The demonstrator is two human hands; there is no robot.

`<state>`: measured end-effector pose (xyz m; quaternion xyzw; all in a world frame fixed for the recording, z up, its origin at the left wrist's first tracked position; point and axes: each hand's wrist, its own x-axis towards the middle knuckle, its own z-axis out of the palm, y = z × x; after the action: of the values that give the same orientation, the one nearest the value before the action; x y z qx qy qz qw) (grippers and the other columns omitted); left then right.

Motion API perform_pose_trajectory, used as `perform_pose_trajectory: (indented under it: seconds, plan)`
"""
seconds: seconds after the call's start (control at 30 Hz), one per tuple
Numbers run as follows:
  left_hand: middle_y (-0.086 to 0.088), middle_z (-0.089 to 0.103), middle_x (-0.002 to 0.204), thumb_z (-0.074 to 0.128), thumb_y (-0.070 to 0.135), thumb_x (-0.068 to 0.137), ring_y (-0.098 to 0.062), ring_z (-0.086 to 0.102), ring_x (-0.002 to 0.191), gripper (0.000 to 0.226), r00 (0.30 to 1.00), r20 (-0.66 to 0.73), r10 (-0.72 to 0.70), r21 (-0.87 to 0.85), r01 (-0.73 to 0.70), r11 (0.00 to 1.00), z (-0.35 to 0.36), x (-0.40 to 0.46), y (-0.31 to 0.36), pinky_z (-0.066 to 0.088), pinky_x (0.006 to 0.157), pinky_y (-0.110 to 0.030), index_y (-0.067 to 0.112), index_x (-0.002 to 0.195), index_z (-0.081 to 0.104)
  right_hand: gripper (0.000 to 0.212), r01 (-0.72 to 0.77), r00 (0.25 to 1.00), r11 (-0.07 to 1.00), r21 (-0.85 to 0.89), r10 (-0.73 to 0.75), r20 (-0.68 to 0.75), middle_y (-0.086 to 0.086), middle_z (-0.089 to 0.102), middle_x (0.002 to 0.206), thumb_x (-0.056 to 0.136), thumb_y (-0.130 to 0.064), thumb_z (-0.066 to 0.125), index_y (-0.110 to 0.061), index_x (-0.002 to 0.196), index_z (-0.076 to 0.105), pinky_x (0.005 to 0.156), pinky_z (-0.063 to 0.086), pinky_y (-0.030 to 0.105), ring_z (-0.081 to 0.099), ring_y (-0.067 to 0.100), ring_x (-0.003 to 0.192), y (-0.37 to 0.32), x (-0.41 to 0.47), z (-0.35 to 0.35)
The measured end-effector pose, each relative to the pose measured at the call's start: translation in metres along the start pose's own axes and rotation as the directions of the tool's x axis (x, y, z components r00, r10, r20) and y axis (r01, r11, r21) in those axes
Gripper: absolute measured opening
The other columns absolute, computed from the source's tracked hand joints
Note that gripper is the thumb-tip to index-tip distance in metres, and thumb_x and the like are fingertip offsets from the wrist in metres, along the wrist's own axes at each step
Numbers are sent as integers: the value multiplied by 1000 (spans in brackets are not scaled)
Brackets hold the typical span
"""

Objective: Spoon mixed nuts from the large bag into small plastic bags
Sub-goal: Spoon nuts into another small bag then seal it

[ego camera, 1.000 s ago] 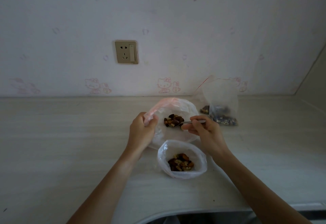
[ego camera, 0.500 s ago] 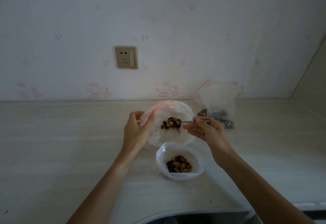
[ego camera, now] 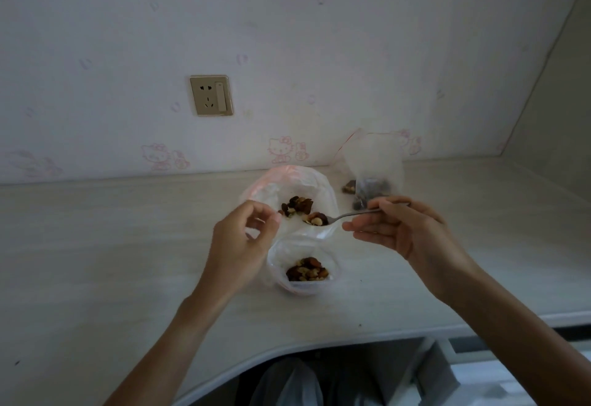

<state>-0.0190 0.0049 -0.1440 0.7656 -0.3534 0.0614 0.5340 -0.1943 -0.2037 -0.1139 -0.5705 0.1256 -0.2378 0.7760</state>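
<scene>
The large clear bag [ego camera: 307,185] lies open on the pale desk, with a small heap of mixed nuts [ego camera: 296,204] inside. My left hand [ego camera: 244,239] pinches its near left rim. My right hand [ego camera: 399,229] grips the handle of a metal spoon [ego camera: 345,215], whose bowl carries nuts just above the large bag's near edge. In front of it stands a small plastic bag [ego camera: 303,265], open, with nuts in its bottom.
Another small zip bag [ego camera: 372,165] with nuts stands at the back right against the wall, a few loose nuts [ego camera: 349,187] beside it. A wall socket [ego camera: 211,95] is above the desk [ego camera: 112,245]. The desk's curved front edge runs near my lap.
The spoon has lifted out of the heap with a load of nuts and moved back toward the small bag. My right hand shifted right and nearer to me.
</scene>
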Motion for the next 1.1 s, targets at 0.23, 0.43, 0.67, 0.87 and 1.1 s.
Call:
perform_pose_trajectory:
  seconds: [0.23,0.43,0.67,0.87,1.1]
  plan:
    - [14,72,89,68,49,94,1,66,76,18,952,247,-183,164,145,976,4,-8,-3,46,66,-13,32,93,74,22,-52,998,955,-291,62,27,23,78,93,108,-11,46,1,107,64,86,63,44,76,39,96,7,-26,-5]
    - [1,73,80,70,33,98,-18,70,52,11,931,281,-233,36,233,972,5,-3,3,47,48,-22,24,94,75,18,368,928,352,-861,-200,315,-9,74,91,108,-31,44,-25,110,61,69,54,23,68,6,75,1,-42,7]
    - [4,62,54,72,29,97,-10,57,45,12,870,350,-349,-74,397,915,-1,0,-2,46,46,-23,17,96,76,6,661,719,-232,-714,-75,691,-3,56,70,101,-13,59,-15,98,64,52,46,31,47,14,54,-15,-54,19]
    - [3,70,66,69,37,97,-4,59,43,16,942,267,-205,143,171,975,2,0,-4,44,49,-16,25,89,75,25,572,817,150,-806,-182,546,-9,69,86,108,-35,38,-24,110,61,65,52,32,65,11,74,-19,-46,13]
    - [13,71,83,73,52,89,-2,62,50,16,964,203,-171,142,144,979,-3,-1,-9,48,59,-23,37,87,74,19,304,953,804,-511,-264,151,12,78,88,105,-8,48,-2,104,66,81,62,33,76,26,86,-4,-26,3]
